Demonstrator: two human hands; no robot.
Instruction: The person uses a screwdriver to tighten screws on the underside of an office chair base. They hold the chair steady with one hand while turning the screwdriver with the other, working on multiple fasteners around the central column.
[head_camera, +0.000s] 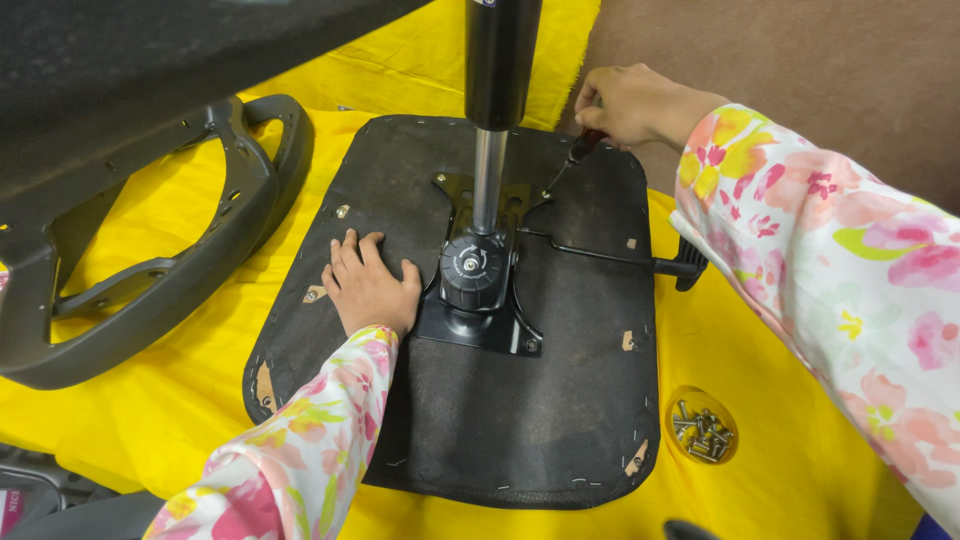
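An upturned black chair seat (560, 400) lies on a yellow cloth. A black metal mechanism plate (480, 300) with a round knob is fixed to its middle, and a gas cylinder (492, 120) rises from it. My left hand (368, 285) rests flat on the seat just left of the plate, fingers together. My right hand (625, 103) grips a screwdriver (570, 160) whose tip meets a screw at the plate's far right corner. A black lever (640, 262) sticks out to the right.
Grey chair armrests (170, 250) lie at the left on the yellow cloth (800, 470). A small round yellow dish with several screws (700, 428) sits at the right front. A dark chair back fills the top left.
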